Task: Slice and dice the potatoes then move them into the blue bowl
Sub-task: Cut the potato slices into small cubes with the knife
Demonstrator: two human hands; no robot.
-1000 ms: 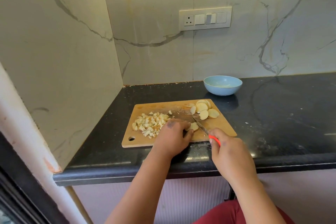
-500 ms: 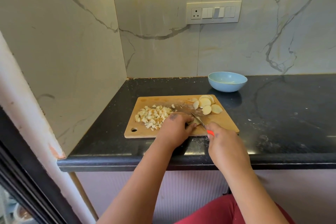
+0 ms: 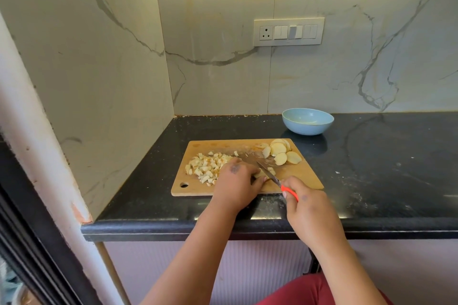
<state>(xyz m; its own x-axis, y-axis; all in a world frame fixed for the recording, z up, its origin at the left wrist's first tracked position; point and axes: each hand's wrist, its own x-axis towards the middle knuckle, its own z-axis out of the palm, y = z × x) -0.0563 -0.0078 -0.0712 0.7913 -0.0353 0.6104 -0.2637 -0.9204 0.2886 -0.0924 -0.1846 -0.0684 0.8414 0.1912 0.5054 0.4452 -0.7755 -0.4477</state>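
Left hand (image 3: 235, 182) pinned potato piece (image 3: 260, 174) on cutting board (image 3: 302, 176). Right hand (image 3: 306, 202) gripped knife (image 3: 269, 174), blade on piece. Diced potato (image 3: 207, 168) lay board-left, slices (image 3: 281, 153) far-right. Blue bowl (image 3: 307, 121) stood on table (image 3: 384, 168) behind.

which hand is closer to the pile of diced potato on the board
Left. The left hand rests right beside the diced potato pile, touching its near edge. The right hand grips the knife farther off.
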